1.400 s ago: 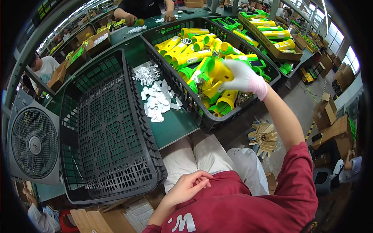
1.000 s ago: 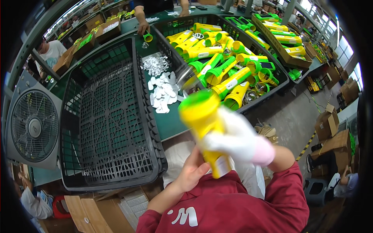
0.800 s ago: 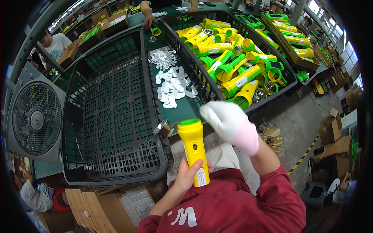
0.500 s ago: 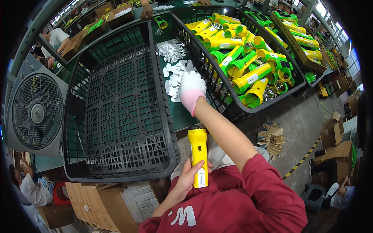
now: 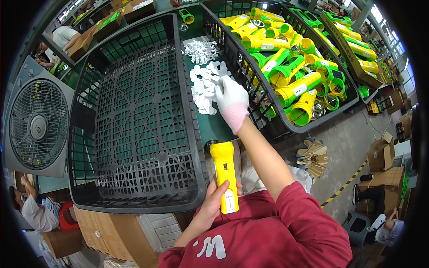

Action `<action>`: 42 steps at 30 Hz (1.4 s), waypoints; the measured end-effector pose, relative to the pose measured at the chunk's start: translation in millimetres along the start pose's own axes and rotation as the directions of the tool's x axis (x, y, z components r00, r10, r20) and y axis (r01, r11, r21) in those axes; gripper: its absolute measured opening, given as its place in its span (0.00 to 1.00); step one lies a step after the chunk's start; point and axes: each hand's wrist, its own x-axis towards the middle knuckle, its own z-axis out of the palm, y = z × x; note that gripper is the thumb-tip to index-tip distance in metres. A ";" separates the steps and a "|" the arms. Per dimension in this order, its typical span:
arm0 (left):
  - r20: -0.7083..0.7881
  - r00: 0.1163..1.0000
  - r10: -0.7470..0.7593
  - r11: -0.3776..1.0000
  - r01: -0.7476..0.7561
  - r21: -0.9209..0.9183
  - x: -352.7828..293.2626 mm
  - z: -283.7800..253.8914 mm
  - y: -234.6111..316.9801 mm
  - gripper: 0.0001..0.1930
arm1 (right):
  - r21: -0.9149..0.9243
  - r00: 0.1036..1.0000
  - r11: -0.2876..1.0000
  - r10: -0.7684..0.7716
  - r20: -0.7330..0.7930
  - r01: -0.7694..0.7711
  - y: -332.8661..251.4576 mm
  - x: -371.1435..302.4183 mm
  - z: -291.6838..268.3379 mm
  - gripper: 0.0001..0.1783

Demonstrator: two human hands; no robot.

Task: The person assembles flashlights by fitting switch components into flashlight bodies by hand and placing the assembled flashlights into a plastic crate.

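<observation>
My left hand [image 5: 213,201], bare, is wrapped round a yellow flashlight body [image 5: 223,167] in front of my lap. The wide head end points up and away, and a small rectangular hole and a white label show on its side. My right hand [image 5: 232,94], in a white glove with a pink cuff, is at the right edge of a pile of small flat white plastic pieces [image 5: 203,87]. Its fingers are closed together; whatever they may hold is too small to make out. Behind that pile lies a heap of smaller white parts [image 5: 200,52].
A large black crate [image 5: 190,147] holding nothing stands left of the white pieces. Another black crate [image 5: 286,127], full of yellow and green flashlight bodies, stands to the right. A grey box fan [image 5: 38,127] is at far left. One green-and-yellow flashlight piece [image 5: 187,18] lies at the back.
My right hand has drawn slightly back and right over the white pieces, its fingers now closed. The flashlight body has shifted a little left in my left hand. The whole view has moved slightly.
</observation>
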 end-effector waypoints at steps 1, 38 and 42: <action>0.003 1.000 0.022 1.000 -0.022 -0.023 1.0 -0.8 -2.1 0.22 | 0.001 1.000 1.000 0.005 0.009 -0.005 -5.3 -7.2 -10.1 0.08; 0.221 0.975 0.034 0.992 -0.060 0.112 22.2 88.5 27.0 0.35 | 0.753 0.889 0.604 -0.155 0.432 -0.260 34.6 -113.8 -199.3 0.07; 0.228 0.972 0.060 0.960 -0.118 0.252 25.0 81.3 27.1 0.34 | 0.659 0.873 0.752 -0.333 0.357 0.017 35.6 -102.5 -200.3 0.07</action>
